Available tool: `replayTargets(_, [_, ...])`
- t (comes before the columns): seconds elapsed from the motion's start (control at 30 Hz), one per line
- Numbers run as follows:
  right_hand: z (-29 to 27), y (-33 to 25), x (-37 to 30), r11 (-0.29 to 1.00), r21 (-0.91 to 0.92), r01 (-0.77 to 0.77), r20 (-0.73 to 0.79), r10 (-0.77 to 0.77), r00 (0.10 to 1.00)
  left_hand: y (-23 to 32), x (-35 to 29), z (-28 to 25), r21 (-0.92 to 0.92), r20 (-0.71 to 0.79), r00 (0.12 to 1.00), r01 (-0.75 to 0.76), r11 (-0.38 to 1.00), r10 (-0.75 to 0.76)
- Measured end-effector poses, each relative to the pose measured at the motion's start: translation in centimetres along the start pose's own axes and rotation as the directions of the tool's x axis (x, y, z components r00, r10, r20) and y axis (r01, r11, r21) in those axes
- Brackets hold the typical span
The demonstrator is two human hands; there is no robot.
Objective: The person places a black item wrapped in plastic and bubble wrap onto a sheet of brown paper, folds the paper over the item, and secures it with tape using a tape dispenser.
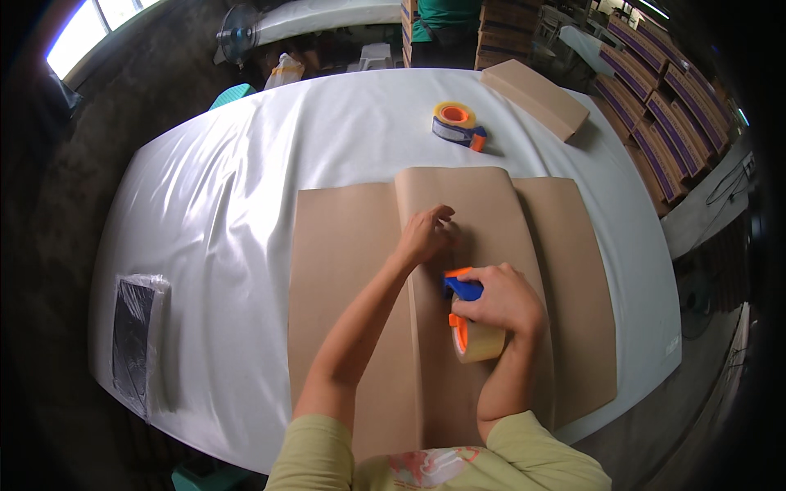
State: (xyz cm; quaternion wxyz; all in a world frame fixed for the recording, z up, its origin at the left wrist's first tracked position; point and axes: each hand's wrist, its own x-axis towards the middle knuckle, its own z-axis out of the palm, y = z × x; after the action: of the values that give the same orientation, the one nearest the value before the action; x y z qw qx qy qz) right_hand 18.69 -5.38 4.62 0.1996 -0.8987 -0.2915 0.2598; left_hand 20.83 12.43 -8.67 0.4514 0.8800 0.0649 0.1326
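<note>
And here is the right hand (506, 303), closed firmly around a blue-and-orange tape dispenser (469, 289) loaded with a wide, yellowish roll of clear tape (481, 342), poised over the middle panel of a large, plain brown cardboard piece (352, 245). Up ahead of it, the left hand (427, 235) is over that same panel, wrist bent and fingers curled; the fingertips are blurred, so I cannot tell whether they pinch anything. The cardboard lies right in front of the person, its central panel standing proud of the flat side panels, all of it on a table under a glossy white sheet (205, 204). Beyond the far edge of the cardboard sits a second dispenser in blue and orange (454, 127), its side carrying a pale label too small to make out, and to its right, a flat, closed brown carton (536, 98). Over at the left, a dark, rectangular item in clear plastic wrap (135, 335). Now to the print: brown cartons stacked at the right (667, 90) wear purple bands with pale lettering, the yellow-green shirt (430, 468) bears a reddish graphic, and a faint mark shows near the sheet's right edge.
</note>
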Motion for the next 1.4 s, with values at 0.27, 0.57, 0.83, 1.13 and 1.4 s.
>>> replayTargets(0.27, [-0.4,-0.4,0.6,0.998,0.017,-0.059,0.071,0.057,0.996,2.0,-1.5,0.3,0.507,-0.463,0.886,0.298,0.809,-0.036])
replayTargets(0.57, [0.6,0.0,0.4,1.000,0.003,0.015,-0.017,-0.015,1.000,0.2,-4.2,0.7,0.212,0.412,0.898,-0.261,0.942,0.156])
replayTargets(0.83, [4.5,1.9,-1.5,0.997,-0.079,0.017,-0.131,-0.027,0.991,-0.1,-3.5,1.6,0.565,0.658,0.752,-0.467,0.680,-0.030])
replayTargets(1.13, [3.9,0.8,-4.8,0.974,-0.145,-0.176,0.061,0.186,0.981,0.1,-3.4,2.3,0.486,0.587,0.809,-0.326,0.811,-0.026])
replayTargets(1.4, [6.1,0.4,-15.6,0.919,-0.270,-0.286,0.192,0.343,0.920,-0.7,-3.7,0.8,0.499,0.478,0.878,-0.251,0.830,-0.022])
